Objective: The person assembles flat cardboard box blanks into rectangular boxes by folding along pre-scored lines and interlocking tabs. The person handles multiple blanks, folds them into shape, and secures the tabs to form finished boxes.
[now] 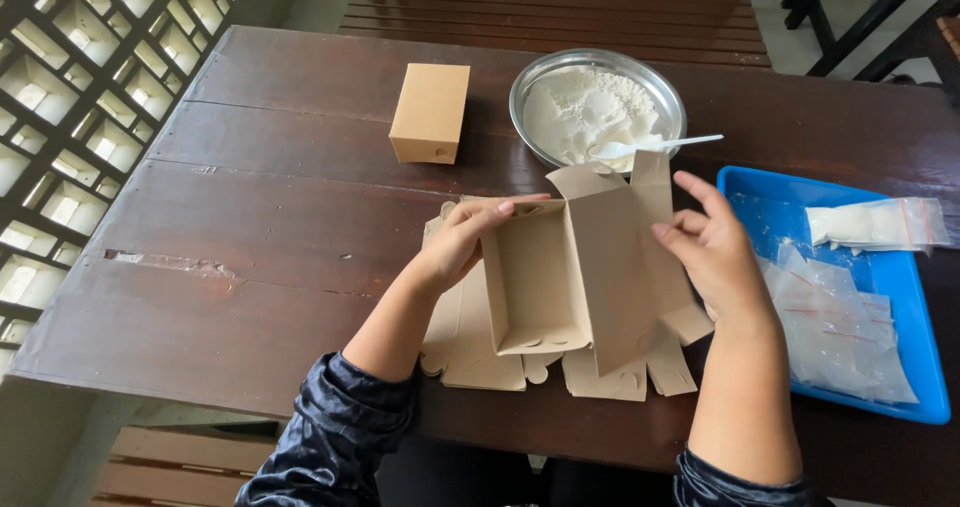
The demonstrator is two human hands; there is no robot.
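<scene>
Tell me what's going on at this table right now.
A person is holding a half-folded brown cardboard box with both hands: the left hand keeps a grip on its left wall, the right hand on its open lid flap. Flat box blanks lie underneath. A finished closed box, a round metal bowl of white powder with a white spoon, and a blue plastic tray of clear bags sit on the dark wooden table.
</scene>
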